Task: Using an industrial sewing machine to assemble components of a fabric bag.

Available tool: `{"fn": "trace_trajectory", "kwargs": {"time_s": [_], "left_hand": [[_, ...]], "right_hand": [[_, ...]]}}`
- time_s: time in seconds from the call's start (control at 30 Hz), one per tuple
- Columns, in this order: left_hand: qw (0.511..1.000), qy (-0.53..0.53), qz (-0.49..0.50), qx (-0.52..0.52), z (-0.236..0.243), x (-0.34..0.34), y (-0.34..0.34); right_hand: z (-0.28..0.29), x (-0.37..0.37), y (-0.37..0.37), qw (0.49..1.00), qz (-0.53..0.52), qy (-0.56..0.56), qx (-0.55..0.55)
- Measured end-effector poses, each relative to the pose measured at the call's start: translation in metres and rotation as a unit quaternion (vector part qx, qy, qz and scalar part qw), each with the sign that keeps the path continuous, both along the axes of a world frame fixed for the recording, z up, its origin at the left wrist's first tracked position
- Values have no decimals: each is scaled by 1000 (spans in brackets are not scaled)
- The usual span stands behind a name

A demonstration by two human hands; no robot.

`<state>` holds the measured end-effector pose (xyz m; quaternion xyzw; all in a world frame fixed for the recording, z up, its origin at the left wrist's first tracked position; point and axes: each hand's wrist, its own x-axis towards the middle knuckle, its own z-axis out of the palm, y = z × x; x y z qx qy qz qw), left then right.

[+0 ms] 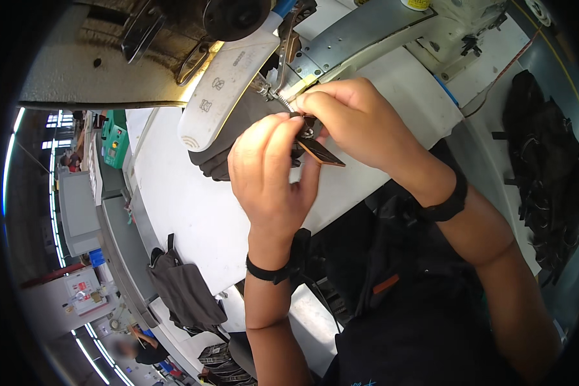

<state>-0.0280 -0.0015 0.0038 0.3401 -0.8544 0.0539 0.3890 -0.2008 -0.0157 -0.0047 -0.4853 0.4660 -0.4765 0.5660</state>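
Observation:
Under the needle area of a sewing machine (238, 83) lies a dark grey fabric piece (215, 161), bunched up. My left hand (267, 161) is curled over its right side, with the fingertips closed on the cloth edge near the presser foot. A small dark flap with an orange-brown edge (321, 153) sticks out between my hands. My right hand (360, 119) pinches close to the presser foot, just right of the left fingertips. What its fingertips grip is mostly hidden by the fingers. Both wrists wear black bands.
The white table (186, 225) spreads left and below the machine. A dark grey bag (185, 289) hangs at its lower left edge. Several black pieces (547, 174) lie piled at the right. Far left stand a green case (114, 138) and, lower, another person (149, 350).

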Motion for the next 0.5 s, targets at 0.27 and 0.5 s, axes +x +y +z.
{"fn": "trace_trajectory", "kwargs": {"time_s": [0.27,0.5], "left_hand": [[994,30,84,-58,-18,-5,3],[991,81,96,-43,-11,-8,6]], "right_hand": [[-46,3,6,934,-98,119,-322],[-32,-7,10,909,-108,182,-359]]}}
